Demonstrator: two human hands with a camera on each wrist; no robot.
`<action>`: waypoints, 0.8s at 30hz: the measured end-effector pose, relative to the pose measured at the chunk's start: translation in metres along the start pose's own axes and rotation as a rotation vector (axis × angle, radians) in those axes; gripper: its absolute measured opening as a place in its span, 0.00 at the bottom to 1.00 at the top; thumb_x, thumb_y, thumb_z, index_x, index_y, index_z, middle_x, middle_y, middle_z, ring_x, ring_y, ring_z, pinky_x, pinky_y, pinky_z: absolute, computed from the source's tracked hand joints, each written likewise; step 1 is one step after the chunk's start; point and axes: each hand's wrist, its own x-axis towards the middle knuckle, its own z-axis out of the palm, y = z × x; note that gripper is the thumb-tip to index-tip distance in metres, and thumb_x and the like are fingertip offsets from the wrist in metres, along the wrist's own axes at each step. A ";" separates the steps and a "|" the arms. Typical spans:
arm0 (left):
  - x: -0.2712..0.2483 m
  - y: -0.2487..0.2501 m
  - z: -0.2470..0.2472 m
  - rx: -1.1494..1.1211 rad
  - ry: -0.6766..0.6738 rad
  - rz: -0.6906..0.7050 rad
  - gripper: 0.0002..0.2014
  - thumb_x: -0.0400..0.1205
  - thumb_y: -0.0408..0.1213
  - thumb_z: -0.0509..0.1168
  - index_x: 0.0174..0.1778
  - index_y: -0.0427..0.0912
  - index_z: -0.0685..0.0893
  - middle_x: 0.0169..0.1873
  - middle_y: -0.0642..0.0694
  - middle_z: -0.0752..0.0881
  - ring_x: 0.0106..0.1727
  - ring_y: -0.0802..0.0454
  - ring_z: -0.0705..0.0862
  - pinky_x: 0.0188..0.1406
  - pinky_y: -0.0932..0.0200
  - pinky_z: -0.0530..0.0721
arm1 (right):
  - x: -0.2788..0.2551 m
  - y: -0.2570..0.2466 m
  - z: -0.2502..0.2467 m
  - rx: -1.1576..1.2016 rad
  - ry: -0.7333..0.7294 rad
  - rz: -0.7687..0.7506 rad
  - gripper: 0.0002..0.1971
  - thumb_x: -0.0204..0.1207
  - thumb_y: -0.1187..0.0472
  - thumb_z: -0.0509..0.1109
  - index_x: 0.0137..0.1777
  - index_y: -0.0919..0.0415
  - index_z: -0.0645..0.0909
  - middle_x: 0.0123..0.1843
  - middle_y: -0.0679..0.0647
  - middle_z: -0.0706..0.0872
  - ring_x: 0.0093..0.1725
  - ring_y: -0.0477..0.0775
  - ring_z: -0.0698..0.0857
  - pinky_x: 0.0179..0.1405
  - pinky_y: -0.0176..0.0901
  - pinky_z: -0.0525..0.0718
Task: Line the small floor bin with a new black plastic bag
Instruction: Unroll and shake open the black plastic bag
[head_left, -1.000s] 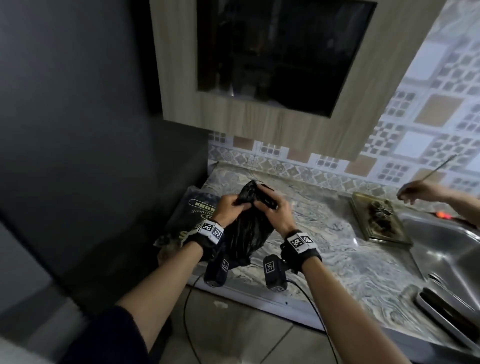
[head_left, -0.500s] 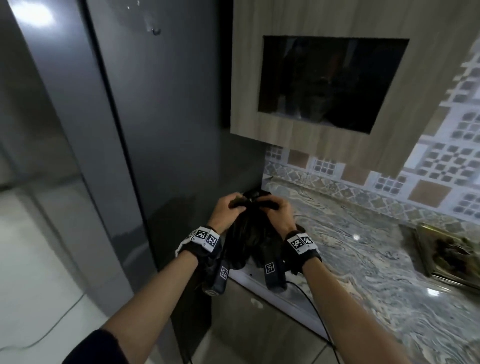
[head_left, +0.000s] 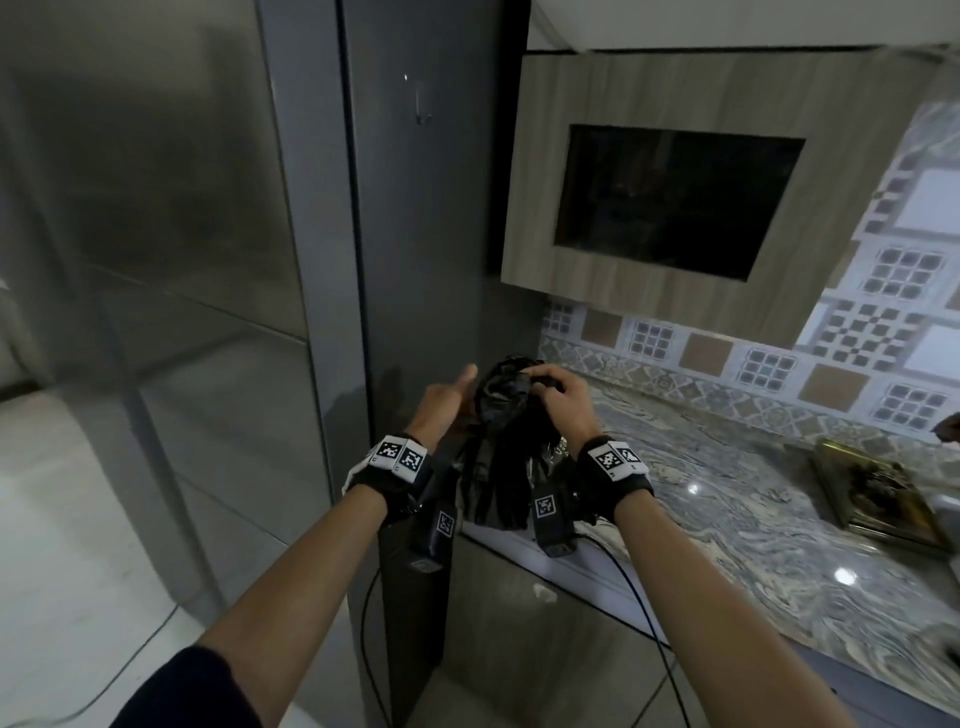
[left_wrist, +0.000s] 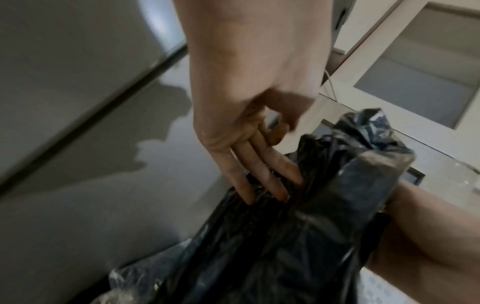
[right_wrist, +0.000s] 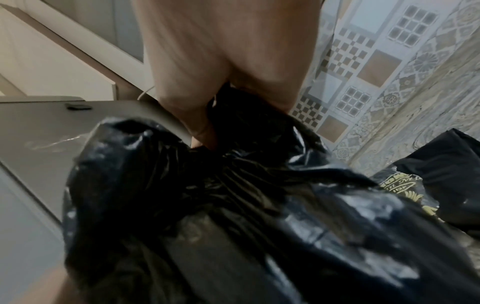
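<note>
The left fingers (left_wrist: 262, 164) lie straight and close together, tips resting on the bunched black bag (head_left: 501, 415), thumb stuck up. The right hand (head_left: 563, 397) curls over the bag's top and grips it. The left hand (head_left: 441, 405) flanks the bag, which hangs over the counter (head_left: 727, 499) edge beside the fridge (head_left: 260, 234).

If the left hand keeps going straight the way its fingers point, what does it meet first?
The black plastic bag. The left hand has straight fingers already lying against its crumpled folds, so going on would press into the bag bunched in the right hand. What lies beyond the bag is hidden.
</note>
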 end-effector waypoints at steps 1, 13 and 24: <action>-0.004 0.001 -0.004 0.089 -0.015 0.057 0.15 0.80 0.48 0.69 0.42 0.37 0.84 0.40 0.42 0.86 0.40 0.54 0.84 0.45 0.58 0.82 | -0.005 -0.005 0.004 -0.001 0.011 -0.001 0.13 0.77 0.77 0.64 0.46 0.60 0.86 0.45 0.52 0.88 0.42 0.43 0.86 0.38 0.26 0.84; -0.028 0.030 -0.012 0.222 -0.026 0.408 0.06 0.76 0.31 0.75 0.42 0.43 0.85 0.33 0.48 0.85 0.40 0.52 0.82 0.42 0.57 0.78 | -0.051 -0.068 -0.006 -0.023 -0.053 0.006 0.12 0.78 0.61 0.73 0.58 0.66 0.87 0.53 0.58 0.89 0.48 0.47 0.88 0.49 0.36 0.84; -0.048 0.079 0.018 0.128 0.044 0.435 0.10 0.78 0.30 0.72 0.48 0.46 0.79 0.42 0.45 0.91 0.46 0.50 0.88 0.51 0.54 0.85 | -0.046 -0.080 -0.022 -0.224 -0.081 -0.126 0.30 0.71 0.67 0.78 0.72 0.49 0.77 0.61 0.53 0.86 0.58 0.52 0.87 0.58 0.47 0.88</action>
